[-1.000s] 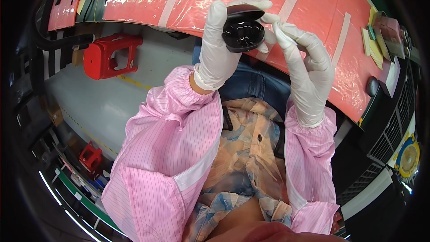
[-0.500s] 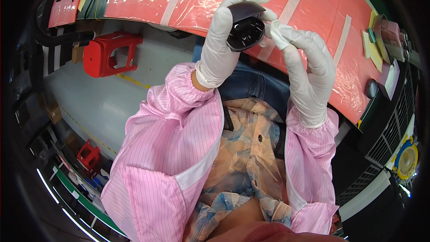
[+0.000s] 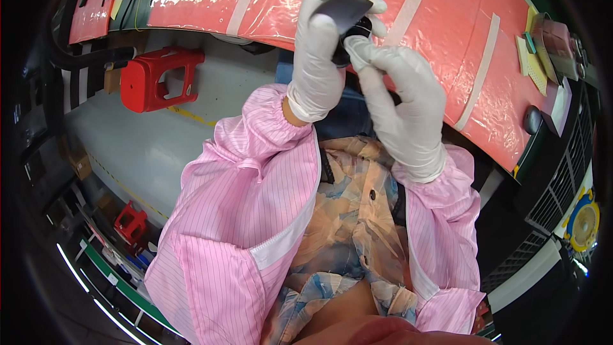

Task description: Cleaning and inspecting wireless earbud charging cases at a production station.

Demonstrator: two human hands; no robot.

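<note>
My left hand (image 3: 317, 57), in a white glove, is closed around a small glossy black case with its lid up, which looks like an earbud charging case (image 3: 345, 11). It is held above the near edge of the red-covered table. My gloved right hand (image 3: 408, 99) pinches a white cloth (image 3: 359, 51) between thumb and fingers. The cloth is up against the case's black inner side and hides most of it. Whether anything sits in the case's hollows cannot be seen.
The table's red mat (image 3: 281, 6) carries pale tape strips. At its right end are a dark mouse-shaped object (image 3: 531, 119), yellow pads (image 3: 532, 67) and a clear container (image 3: 550, 41). A red stool (image 3: 153, 80) stands on the grey floor at left.
My right hand has moved left with the cloth, from beside the case onto its inner side. My left hand has risen slightly and turned the case.
</note>
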